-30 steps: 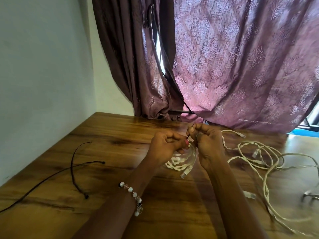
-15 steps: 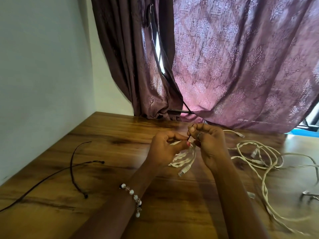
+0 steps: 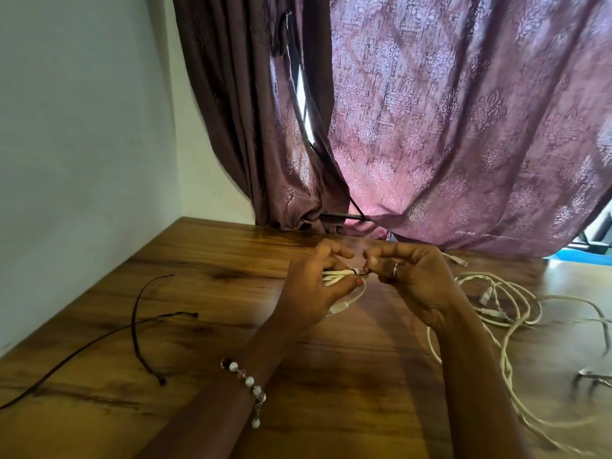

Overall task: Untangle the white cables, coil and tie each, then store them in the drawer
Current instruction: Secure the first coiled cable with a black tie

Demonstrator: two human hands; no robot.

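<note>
We see a wooden table (image 3: 198, 326) against a purple curtain (image 3: 463, 127). Our left hand (image 3: 311, 286) grips a coiled white cable (image 3: 337, 276) above the table, while our right hand (image 3: 414, 276) pinches a thin black tie (image 3: 359, 272) at the coil — the tying step, we judge. Next: cinch it. More tangled white cables (image 3: 503, 303) wait right; no drawer is visible.
</note>
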